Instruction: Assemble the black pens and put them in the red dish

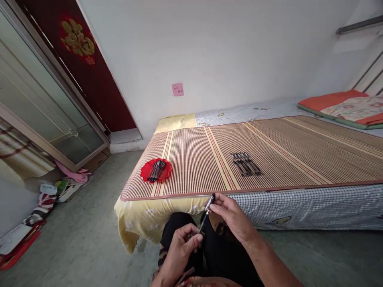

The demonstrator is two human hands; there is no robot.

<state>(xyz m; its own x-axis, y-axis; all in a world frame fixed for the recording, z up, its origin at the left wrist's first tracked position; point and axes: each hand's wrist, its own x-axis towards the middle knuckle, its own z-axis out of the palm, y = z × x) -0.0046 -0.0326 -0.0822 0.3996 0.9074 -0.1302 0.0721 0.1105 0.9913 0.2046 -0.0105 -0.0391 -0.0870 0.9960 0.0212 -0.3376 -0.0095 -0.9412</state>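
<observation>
In front of my lap, a slim dark pen (204, 221) slants between my two hands. My left hand (186, 244) is closed around its lower barrel. The fingers of my right hand (226, 210) pinch the pen cap (208, 204) at the upper end, which has a black tip and a silvery part. Whether the cap is fully seated on the barrel, I cannot tell. Beyond my hands, a red scalloped dish (144, 172) holds a bundle of dark pens (156, 170). To the right, several similar pens (245, 164) lie side by side on the mat.
A striped bamboo mat (191, 159) covers the bed, over a yellow and checked sheet (311, 205). An orange folded quilt (332, 101) lies at the far right. A pink note (177, 89) is on the wall. Floor items (38, 215) lie along the left side.
</observation>
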